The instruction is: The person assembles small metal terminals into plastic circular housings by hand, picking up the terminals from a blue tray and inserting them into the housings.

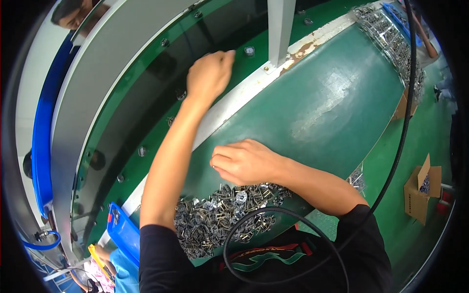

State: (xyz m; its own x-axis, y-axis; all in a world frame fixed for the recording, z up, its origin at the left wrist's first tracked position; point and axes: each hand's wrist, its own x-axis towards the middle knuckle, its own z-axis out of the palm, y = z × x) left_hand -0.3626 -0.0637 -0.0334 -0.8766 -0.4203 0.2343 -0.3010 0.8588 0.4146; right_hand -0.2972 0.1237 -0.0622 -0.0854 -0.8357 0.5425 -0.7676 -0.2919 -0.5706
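Left hand [210, 75] hangs curled over belt [255, 31], right hand [246, 162] curled near metal parts [215, 222].

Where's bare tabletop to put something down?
Free: middle of the green table, between the white rail, right hand and far metal pile. Crowded: the end nearest the person, under a heap of metal parts.

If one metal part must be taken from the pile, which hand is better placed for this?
Probably the right hand: it is close to the far edge of the pile of metal parts, while the left hand is stretched farther away, over the green belt.
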